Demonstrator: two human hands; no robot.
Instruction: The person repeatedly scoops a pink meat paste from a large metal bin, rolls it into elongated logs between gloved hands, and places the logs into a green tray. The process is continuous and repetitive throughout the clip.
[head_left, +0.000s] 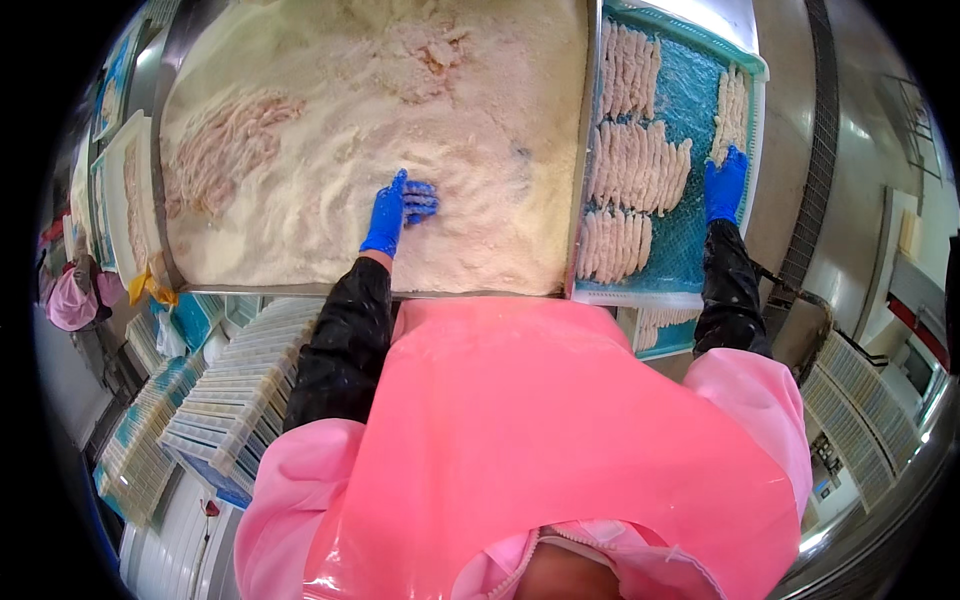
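Note:
My left hand (399, 208), in a blue glove, is over pale breading powder (487, 247) in a wide metal-edged trough, its fingers apart and dusted, with nothing visible in it. Raw meat strips (232, 142) lie heaped in the powder at the trough's left. My right hand (725, 184), also gloved in blue, is at the near end of a short row of coated meat strips (730, 109) along the right side of a teal-lined tray (675, 251). Its fingertips touch the strips; whether they grip one cannot be told. More coated strips (637, 165) lie in three groups at the tray's left.
A white tray (112, 176) holding meat stands left of the trough, a yellow cloth or glove (152, 283) at its corner. Stacked white trays (240, 382) stand lower left. Another tray with strips (664, 337) sits below the teal one. A person (75, 296) in pink is at far left.

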